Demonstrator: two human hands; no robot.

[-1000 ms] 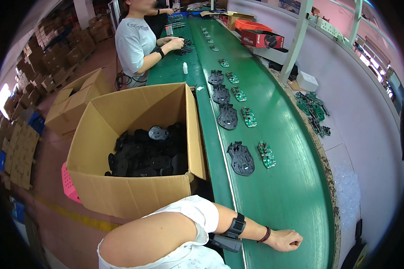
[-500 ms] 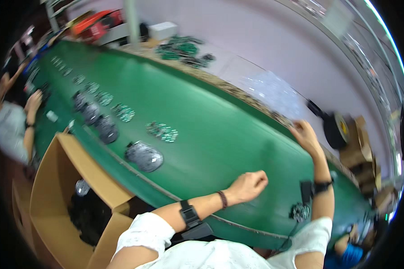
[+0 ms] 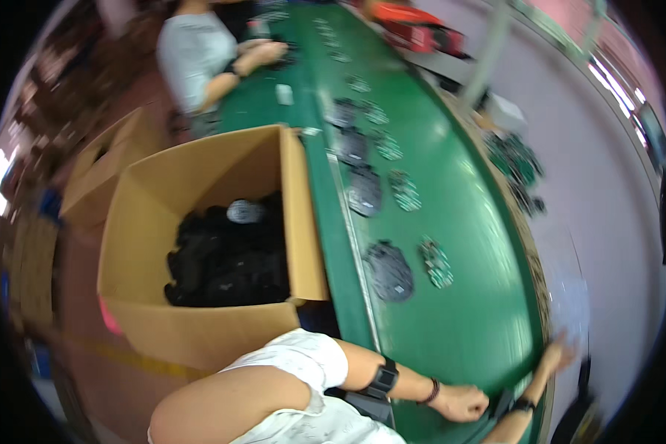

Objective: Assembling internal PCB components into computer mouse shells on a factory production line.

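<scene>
Over the near end of the green conveyor belt (image 3: 481,318), my left hand (image 3: 460,403) is closed with its fingers curled in. Whatever it may hold is hidden. My right hand (image 3: 558,355) reaches past the belt's right edge, its fingers apart and slightly blurred, beside clear plastic bags (image 3: 568,296) on the ledge. Ahead of my left hand, a dark round plastic housing (image 3: 390,271) lies on the belt. A cluster of small green circuit boards (image 3: 436,263) lies just right of it.
More dark housings (image 3: 365,190) and green board clusters (image 3: 405,190) line the belt farther off. At left stands an open cardboard box (image 3: 200,329) holding black parts (image 3: 229,259). A co-worker (image 3: 200,55) works at the belt's far left. Green boards (image 3: 514,159) pile on the right ledge.
The view has swung left, bringing the box and co-worker further in. My right hand's fingers have spread by the plastic bags; my left hand stays closed.
</scene>
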